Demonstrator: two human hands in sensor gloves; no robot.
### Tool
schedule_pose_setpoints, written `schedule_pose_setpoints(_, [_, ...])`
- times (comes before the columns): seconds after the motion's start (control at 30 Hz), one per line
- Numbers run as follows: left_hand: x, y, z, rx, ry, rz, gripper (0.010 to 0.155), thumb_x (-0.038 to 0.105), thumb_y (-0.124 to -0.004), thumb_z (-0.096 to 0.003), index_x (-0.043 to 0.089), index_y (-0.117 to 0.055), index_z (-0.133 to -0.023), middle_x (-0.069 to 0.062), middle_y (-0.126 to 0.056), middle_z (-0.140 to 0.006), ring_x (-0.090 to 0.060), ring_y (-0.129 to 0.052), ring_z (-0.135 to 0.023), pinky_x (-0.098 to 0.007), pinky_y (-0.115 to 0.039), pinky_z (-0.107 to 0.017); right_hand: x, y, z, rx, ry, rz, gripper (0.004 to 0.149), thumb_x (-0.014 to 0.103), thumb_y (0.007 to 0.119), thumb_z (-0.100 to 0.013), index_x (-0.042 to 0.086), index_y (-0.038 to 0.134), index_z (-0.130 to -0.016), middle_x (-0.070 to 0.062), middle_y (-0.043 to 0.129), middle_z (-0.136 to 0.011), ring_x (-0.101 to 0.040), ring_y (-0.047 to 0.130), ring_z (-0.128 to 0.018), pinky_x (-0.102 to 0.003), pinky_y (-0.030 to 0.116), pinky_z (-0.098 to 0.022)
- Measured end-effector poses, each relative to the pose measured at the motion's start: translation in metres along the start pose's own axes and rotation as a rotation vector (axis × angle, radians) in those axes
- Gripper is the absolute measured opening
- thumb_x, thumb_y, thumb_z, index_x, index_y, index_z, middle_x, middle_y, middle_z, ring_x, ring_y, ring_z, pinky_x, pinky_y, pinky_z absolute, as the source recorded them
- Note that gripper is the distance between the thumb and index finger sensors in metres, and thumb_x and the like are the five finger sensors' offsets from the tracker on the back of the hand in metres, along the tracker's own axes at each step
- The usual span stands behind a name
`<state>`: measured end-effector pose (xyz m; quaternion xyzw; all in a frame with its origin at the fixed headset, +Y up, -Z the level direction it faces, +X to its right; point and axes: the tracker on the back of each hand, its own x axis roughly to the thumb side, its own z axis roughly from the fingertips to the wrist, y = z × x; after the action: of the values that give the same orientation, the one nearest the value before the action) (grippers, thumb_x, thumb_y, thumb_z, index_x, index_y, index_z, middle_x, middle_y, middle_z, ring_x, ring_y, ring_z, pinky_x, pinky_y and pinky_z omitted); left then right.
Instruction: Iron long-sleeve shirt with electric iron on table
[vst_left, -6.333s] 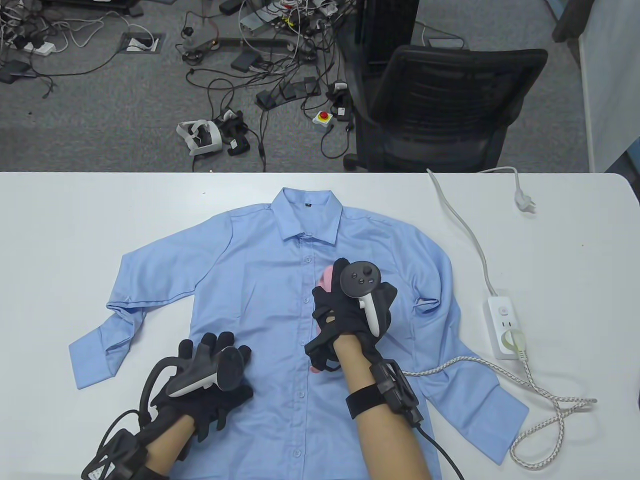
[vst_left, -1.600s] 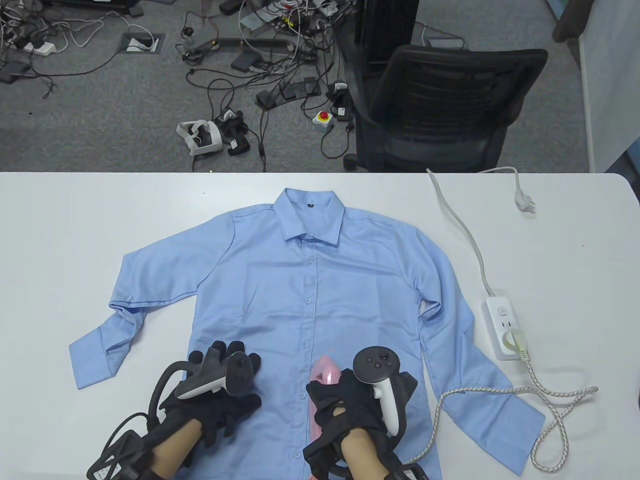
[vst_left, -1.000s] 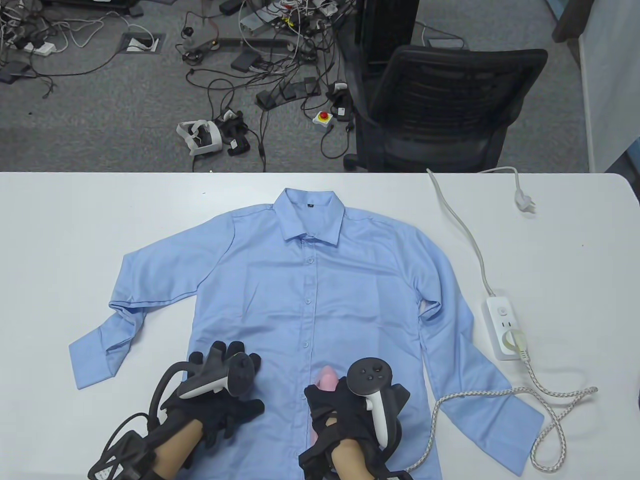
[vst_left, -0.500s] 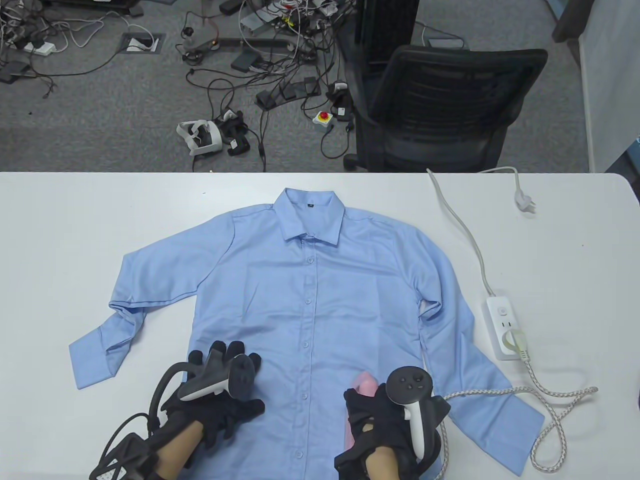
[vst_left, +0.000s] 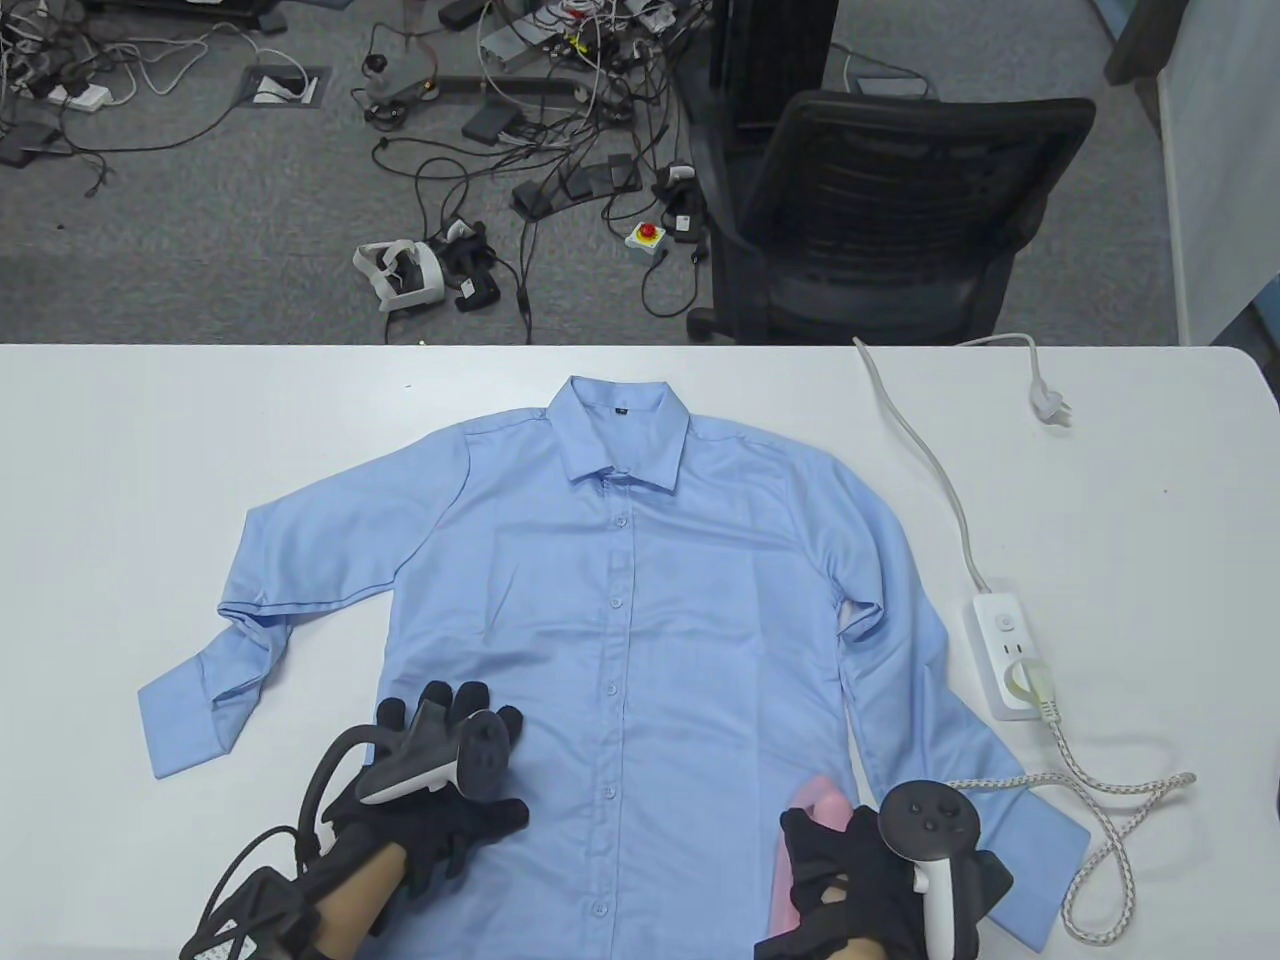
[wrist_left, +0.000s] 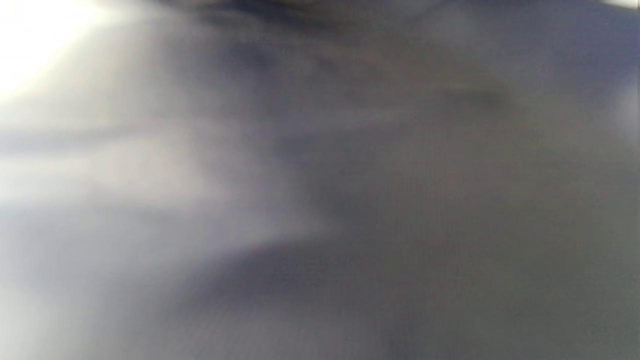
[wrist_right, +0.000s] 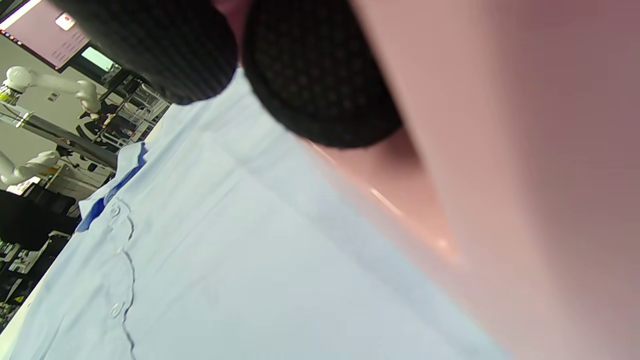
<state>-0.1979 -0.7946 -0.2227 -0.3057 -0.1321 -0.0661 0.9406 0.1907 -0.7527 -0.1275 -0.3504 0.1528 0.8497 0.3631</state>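
A light blue long-sleeve shirt (vst_left: 640, 600) lies buttoned and face up on a white table (vst_left: 120, 450), collar at the far side and both sleeves bent toward the near edge. The left hand (vst_left: 440, 790) rests flat on the near left of the shirt front, fingers straight and spread apart. The right hand (vst_left: 870, 880) has its fingers curled around the handle of a pink iron (vst_left: 812, 830), which sits at the near right of the shirt by the side seam. The iron's woven cord (vst_left: 1085, 800) runs right to a white power strip (vst_left: 1010, 655). The left wrist view is too blurred to read. The thin cloth likely slides and bunches, so it needs pinning flat. The rigid iron looks heavier and is best held by its handle only.
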Motion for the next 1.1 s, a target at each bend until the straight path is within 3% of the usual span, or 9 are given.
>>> schedule_pose_setpoints(0.93, [0.004, -0.001, 0.0, -0.013, -0.028, 0.007, 0.086, 0.079, -0.051, -0.0412, 0.043, -0.002, -0.102, -0.001, 0.01, -0.114, -0.034, 0.004, -0.105, -0.063, -0.005, -0.071, -0.022, -0.021, 0.0, -0.053, 0.047, -0.044, 0.053, 0.054, 0.08, -0.034, 0.016, 0.068, -0.07, 0.011, 0.079, -0.047, -0.004, 0.096, -0.022, -0.022, 0.091, -0.017])
schedule_pose_setpoints(1.03, [-0.01, 0.011, 0.005, -0.003, -0.005, 0.055, 0.083, 0.079, -0.049, -0.0419, 0.045, -0.004, -0.103, 0.004, 0.015, -0.112, -0.025, 0.016, -0.1, -0.061, 0.001, -0.069, -0.021, -0.021, 0.0, -0.053, 0.047, -0.048, 0.053, 0.054, 0.08, -0.034, 0.016, 0.069, -0.07, 0.011, 0.08, -0.047, -0.004, 0.098, -0.022, -0.023, 0.092, -0.017])
schedule_pose_setpoints(1.1, [-0.034, 0.02, 0.011, 0.08, 0.004, 0.179, 0.082, 0.078, -0.049, -0.0434, 0.045, -0.005, -0.104, 0.003, 0.014, -0.112, -0.026, 0.015, -0.101, -0.061, 0.001, -0.069, -0.02, -0.023, -0.003, 0.0, 0.047, -0.104, 0.054, 0.052, 0.081, -0.034, 0.014, 0.069, -0.071, 0.01, 0.082, -0.048, -0.006, 0.099, -0.023, -0.024, 0.093, -0.019])
